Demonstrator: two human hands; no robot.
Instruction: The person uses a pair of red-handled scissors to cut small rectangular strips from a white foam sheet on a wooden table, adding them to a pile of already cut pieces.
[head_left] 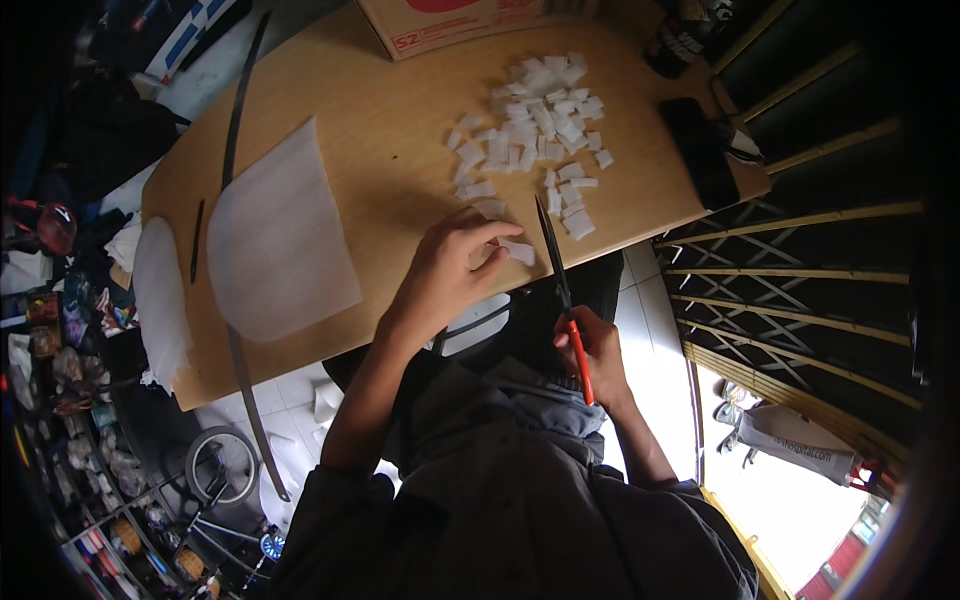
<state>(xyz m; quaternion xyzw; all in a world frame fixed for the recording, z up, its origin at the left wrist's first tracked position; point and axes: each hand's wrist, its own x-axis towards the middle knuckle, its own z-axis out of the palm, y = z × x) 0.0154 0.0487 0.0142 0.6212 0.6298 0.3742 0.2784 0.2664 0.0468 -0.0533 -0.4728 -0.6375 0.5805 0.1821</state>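
My left hand (450, 262) is over the near edge of the wooden table (400, 130). Its thumb and forefinger close around a small white strip (519, 252), thin like paper or cloth. In my right hand (598, 352), just off the table edge, are long scissors (577, 360) with red handles. Their dark blades point away from me, to the right of the strip and apart from it; whether they are parted is hard to see. Beyond both hands lies a loose heap of small white cut pieces (540, 120), with several stray pieces (577, 222) nearer me.
At left lie a large white sheet (280, 230), another white sheet (158, 290) and a long dark flat strip (238, 110) overhanging the table. A cardboard box (470, 30) stands at the back. A dark bottle (680, 40) and black case (697, 150) sit at right, beside a folding metal gate (800, 270).
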